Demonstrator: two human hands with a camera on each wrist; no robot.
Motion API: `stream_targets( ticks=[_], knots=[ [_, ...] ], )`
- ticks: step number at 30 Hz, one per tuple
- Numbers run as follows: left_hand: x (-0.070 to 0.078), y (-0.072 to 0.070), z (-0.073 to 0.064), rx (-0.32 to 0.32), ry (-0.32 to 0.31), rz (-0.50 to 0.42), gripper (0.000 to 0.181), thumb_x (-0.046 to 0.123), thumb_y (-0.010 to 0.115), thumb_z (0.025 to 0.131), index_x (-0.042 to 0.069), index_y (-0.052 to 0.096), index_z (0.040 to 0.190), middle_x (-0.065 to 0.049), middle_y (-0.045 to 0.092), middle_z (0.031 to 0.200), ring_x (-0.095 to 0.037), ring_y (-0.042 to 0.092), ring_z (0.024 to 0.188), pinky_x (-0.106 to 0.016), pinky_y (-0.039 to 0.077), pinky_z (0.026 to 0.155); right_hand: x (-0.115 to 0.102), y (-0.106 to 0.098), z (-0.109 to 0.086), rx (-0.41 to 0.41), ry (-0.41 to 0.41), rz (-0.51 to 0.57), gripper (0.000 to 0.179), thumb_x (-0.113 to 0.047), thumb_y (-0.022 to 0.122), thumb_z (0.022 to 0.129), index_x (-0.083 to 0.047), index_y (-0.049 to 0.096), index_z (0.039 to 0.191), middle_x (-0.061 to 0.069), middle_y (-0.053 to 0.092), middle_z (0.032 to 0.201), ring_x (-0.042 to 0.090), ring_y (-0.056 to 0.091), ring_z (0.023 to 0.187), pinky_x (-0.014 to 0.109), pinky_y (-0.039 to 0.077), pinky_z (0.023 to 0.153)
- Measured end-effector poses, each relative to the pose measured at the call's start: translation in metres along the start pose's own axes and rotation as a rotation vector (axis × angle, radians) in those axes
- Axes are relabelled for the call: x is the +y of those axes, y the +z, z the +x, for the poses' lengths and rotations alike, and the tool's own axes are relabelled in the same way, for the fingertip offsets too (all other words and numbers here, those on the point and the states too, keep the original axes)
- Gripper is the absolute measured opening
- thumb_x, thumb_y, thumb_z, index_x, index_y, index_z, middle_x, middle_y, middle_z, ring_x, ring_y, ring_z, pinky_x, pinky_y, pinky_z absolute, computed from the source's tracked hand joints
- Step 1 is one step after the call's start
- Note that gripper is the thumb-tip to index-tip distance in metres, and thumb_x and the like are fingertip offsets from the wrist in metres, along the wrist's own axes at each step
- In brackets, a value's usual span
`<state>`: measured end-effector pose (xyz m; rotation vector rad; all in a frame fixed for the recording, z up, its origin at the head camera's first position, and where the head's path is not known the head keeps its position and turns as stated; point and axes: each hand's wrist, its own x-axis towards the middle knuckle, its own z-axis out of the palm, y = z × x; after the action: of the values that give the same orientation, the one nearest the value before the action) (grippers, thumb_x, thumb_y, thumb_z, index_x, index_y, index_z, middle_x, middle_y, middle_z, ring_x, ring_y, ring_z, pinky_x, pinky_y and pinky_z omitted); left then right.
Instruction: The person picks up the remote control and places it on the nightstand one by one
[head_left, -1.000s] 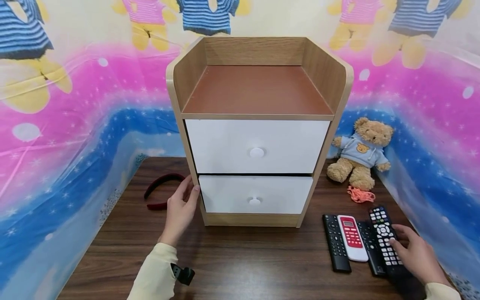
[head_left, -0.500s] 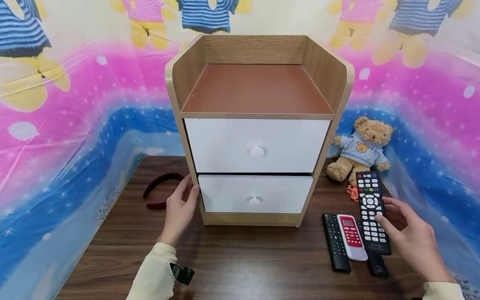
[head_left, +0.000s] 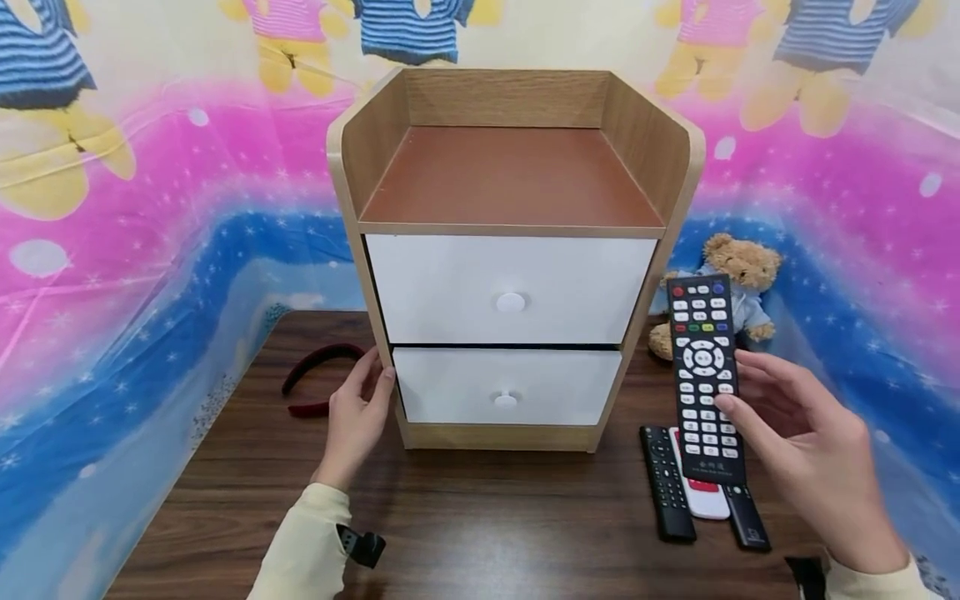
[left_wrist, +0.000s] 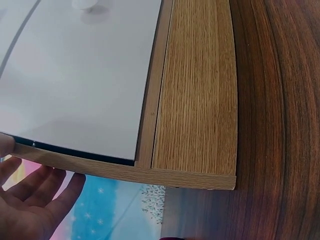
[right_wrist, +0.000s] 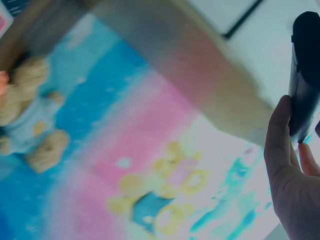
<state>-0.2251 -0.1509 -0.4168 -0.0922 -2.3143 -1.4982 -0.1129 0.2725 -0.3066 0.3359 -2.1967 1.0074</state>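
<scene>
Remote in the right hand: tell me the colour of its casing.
The remote casing is black; it shows best in the head view.

Table [head_left: 510, 517] was dark brown, wood-grained. Cabinet [head_left: 512, 271] stood upright at centre. Headband [head_left: 318, 356] lay left of it. Teddy bear [head_left: 750, 310], partly hidden, sat back right; nearer lay a black remote [head_left: 667, 485], a white remote [head_left: 707, 504] and a second black remote [head_left: 747, 520], side by side.

A black remote [head_left: 701, 382] is held beside an upright, white-fronted 2-drawer cabinet [head_left: 510, 271].
</scene>
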Motion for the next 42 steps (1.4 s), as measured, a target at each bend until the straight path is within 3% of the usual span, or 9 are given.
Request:
stream_targets(
  ticks=[5, 13, 20, 26, 33, 37, 42],
  knots=[
    [0.000, 0.000, 0.001, -0.001, 0.008, -0.018, 0.045, 0.025, 0.054, 0.104, 0.010, 0.049, 0.146, -0.014, 0.063, 0.129, -0.021, 0.061, 0.115, -0.037, 0.051, 0.093, -0.034, 0.009, 0.021, -0.009, -0.070, 0.122, 0.054, 0.015, 0.075, 0.079, -0.004, 0.064, 0.128, -0.004, 0.071, 0.113, 0.003, 0.068, 0.096, 0.013, 0.053, 0.079],
    [0.000, 0.002, 0.000, 0.009, 0.011, -0.011, 0.045, 0.025, 0.054, 0.103, 0.010, 0.050, 0.146, -0.013, 0.063, 0.130, -0.020, 0.061, 0.114, -0.010, 0.046, 0.082, -0.074, 0.031, 0.067, -0.037, -0.014, 0.184, 0.041, -0.006, 0.076, 0.087, -0.009, 0.066, 0.127, 0.003, 0.072, 0.113, 0.006, 0.069, 0.097, 0.016, 0.053, 0.082],
    [0.003, 0.003, 0.001, 0.015, 0.035, -0.003, 0.045, 0.022, 0.054, 0.103, 0.006, 0.050, 0.145, -0.016, 0.063, 0.130, -0.023, 0.062, 0.114, -0.007, 0.045, 0.082, -0.099, 0.052, 0.119, -0.091, 0.049, 0.255, 0.037, -0.021, 0.077, 0.089, -0.008, 0.068, 0.122, 0.010, 0.073, 0.111, 0.010, 0.071, 0.094, 0.020, 0.055, 0.083],
    [0.003, 0.004, 0.001, 0.003, 0.048, 0.018, 0.046, 0.023, 0.053, 0.104, 0.006, 0.048, 0.147, -0.016, 0.062, 0.132, -0.023, 0.062, 0.115, -0.017, 0.049, 0.086, -0.116, 0.073, 0.161, -0.147, 0.158, 0.373, 0.035, -0.021, 0.076, 0.089, -0.007, 0.066, 0.119, 0.012, 0.071, 0.112, 0.016, 0.069, 0.098, 0.025, 0.058, 0.078],
    [0.002, 0.003, -0.001, 0.030, 0.062, 0.020, 0.045, 0.021, 0.053, 0.104, 0.003, 0.049, 0.145, -0.019, 0.064, 0.126, -0.029, 0.064, 0.106, -0.009, 0.045, 0.074, -0.128, 0.097, 0.196, -0.192, 0.291, 0.518, 0.032, -0.020, 0.076, 0.088, -0.008, 0.066, 0.116, 0.009, 0.066, 0.115, 0.020, 0.066, 0.102, 0.030, 0.058, 0.082],
    [0.003, 0.004, -0.002, 0.034, 0.053, 0.019, 0.045, 0.021, 0.053, 0.104, 0.004, 0.049, 0.145, -0.019, 0.064, 0.126, -0.028, 0.064, 0.109, -0.006, 0.044, 0.075, -0.134, 0.111, 0.209, -0.245, 0.391, 0.588, 0.032, -0.018, 0.075, 0.089, -0.007, 0.065, 0.117, 0.007, 0.061, 0.121, 0.020, 0.066, 0.103, 0.031, 0.057, 0.084],
    [0.005, 0.004, -0.003, 0.032, 0.039, 0.036, 0.046, 0.023, 0.052, 0.104, 0.004, 0.049, 0.146, -0.019, 0.064, 0.124, -0.027, 0.063, 0.111, -0.025, 0.053, 0.082, -0.147, 0.134, 0.223, -0.316, 0.504, 0.658, 0.030, -0.012, 0.075, 0.089, -0.004, 0.064, 0.116, 0.007, 0.061, 0.121, 0.022, 0.068, 0.098, 0.028, 0.058, 0.080]
  ],
)
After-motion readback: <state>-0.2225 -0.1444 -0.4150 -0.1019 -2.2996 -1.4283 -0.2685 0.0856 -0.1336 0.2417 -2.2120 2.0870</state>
